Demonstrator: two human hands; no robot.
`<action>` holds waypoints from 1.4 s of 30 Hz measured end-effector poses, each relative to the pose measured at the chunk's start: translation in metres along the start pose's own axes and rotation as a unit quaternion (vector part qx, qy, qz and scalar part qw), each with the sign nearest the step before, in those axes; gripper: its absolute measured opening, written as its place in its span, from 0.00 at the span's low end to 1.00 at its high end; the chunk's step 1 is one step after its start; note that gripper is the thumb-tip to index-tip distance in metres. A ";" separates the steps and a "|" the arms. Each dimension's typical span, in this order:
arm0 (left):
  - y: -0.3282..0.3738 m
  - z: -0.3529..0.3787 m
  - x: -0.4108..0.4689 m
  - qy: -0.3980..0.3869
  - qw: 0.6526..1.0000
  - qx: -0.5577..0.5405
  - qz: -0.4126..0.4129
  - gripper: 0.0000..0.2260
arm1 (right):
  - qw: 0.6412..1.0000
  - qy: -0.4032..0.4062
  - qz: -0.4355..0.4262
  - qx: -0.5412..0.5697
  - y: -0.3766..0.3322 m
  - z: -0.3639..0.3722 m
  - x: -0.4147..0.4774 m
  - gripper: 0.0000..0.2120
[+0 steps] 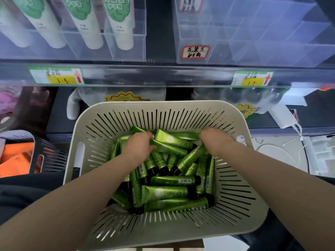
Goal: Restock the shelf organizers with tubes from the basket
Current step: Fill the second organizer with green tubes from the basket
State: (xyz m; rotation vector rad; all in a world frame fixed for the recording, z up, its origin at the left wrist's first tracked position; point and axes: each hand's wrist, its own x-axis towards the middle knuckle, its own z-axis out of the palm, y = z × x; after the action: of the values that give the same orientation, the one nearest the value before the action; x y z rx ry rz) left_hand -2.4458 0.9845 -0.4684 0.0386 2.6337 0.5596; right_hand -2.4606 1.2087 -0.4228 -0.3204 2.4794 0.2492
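A beige slotted basket sits in front of me, holding several shiny green tubes with black caps. Both my hands are down inside it at its far end. My left hand curls its fingers around a green tube lying crosswise. My right hand is bent over the tubes at the right, with its fingers curled round another green tube that runs out below the wrist. Above, a clear acrylic shelf organizer with a red-bordered label stands with nothing in its compartments.
To the left, another clear organizer holds white-and-green tubes. Price tags run along the shelf edge. A dark basket with orange items sits at the lower left. White cables lie at the right.
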 end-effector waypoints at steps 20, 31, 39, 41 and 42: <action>0.034 -0.055 -0.045 0.036 0.995 -0.025 0.091 0.04 | 0.980 0.084 -0.029 0.180 -0.007 -0.047 -0.055 0.08; 0.088 -0.117 -0.086 0.105 0.981 0.036 0.157 0.04 | 0.955 0.193 -0.038 0.221 0.007 -0.091 -0.117 0.10; 0.136 -0.162 -0.104 0.141 0.967 0.063 0.203 0.03 | 0.935 0.263 -0.034 0.237 0.038 -0.125 -0.158 0.08; 0.151 -0.175 -0.108 0.150 0.962 0.077 0.217 0.02 | 0.926 0.283 -0.037 0.248 0.048 -0.134 -0.170 0.07; 0.159 -0.181 -0.110 0.154 0.959 0.083 0.222 0.03 | 0.922 0.293 -0.039 0.249 0.053 -0.138 -0.175 0.08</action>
State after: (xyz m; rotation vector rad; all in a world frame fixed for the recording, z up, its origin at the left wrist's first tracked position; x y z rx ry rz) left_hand -2.4347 1.0487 -0.2122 0.6598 2.9847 0.5167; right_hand -2.4169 1.2542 -0.2024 -0.3015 2.9783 -0.5945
